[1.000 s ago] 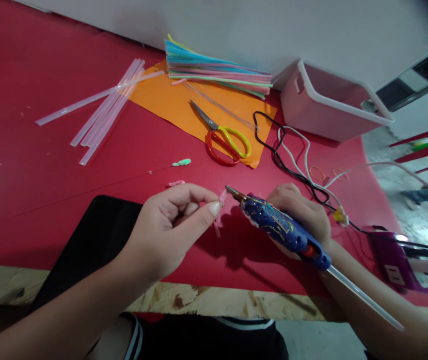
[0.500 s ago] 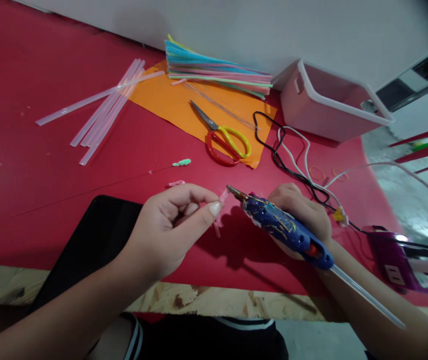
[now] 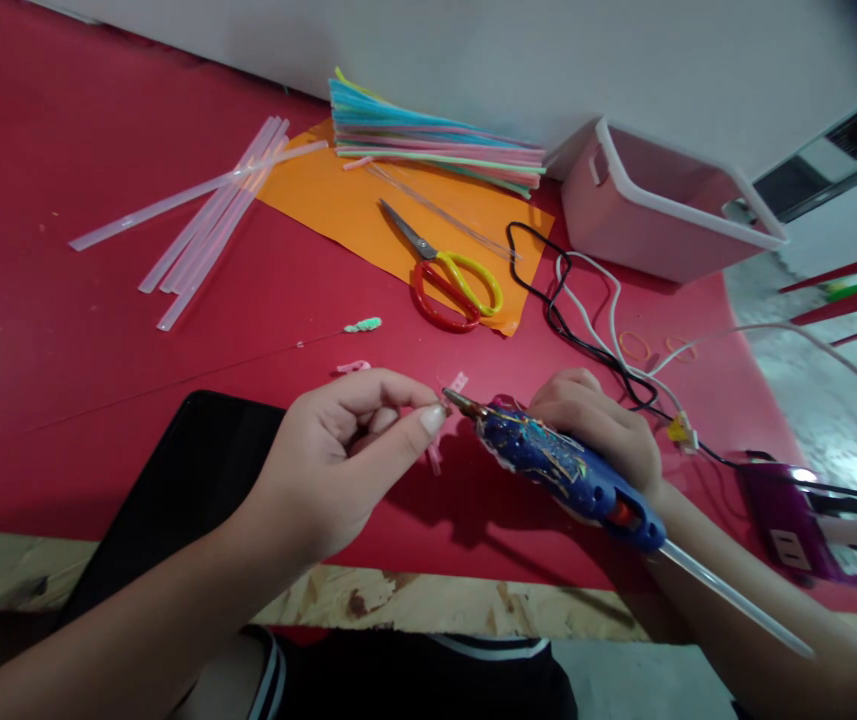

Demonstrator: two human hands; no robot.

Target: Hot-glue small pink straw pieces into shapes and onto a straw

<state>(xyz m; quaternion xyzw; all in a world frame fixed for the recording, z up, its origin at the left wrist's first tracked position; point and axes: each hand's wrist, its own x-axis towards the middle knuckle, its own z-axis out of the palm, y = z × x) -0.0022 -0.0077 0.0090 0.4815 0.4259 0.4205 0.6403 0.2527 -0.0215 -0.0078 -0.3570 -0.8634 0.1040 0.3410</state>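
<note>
My left hand (image 3: 345, 460) pinches something tiny between thumb and forefinger; a small pink piece (image 3: 459, 382) shows just past the fingertips, and I cannot tell if it is what they hold. In my right hand (image 3: 608, 425) is a blue glue gun (image 3: 555, 462) with dried glue over its body and a clear glue stick (image 3: 735, 598) out of its back. The gun's metal nozzle points left, right at the pinching fingertips. Another pink scrap (image 3: 434, 457) shows below them. Behind my left hand lies a curled pink piece (image 3: 353, 367).
Scissors (image 3: 432, 265) lie on orange paper (image 3: 308, 190) beside colourful pipe cleaners (image 3: 435, 140). Several glue sticks (image 3: 210, 225) are at the left. A green-tipped wire (image 3: 363, 325), black phone (image 3: 195, 480), pink bin (image 3: 638, 225), cables (image 3: 585, 340) and purple power strip (image 3: 780, 510) surround my hands.
The glue gun has shifted slightly left and down, bringing its nozzle to my left fingertips. My left hand has stayed almost still, and the pink piece now shows behind the nozzle.
</note>
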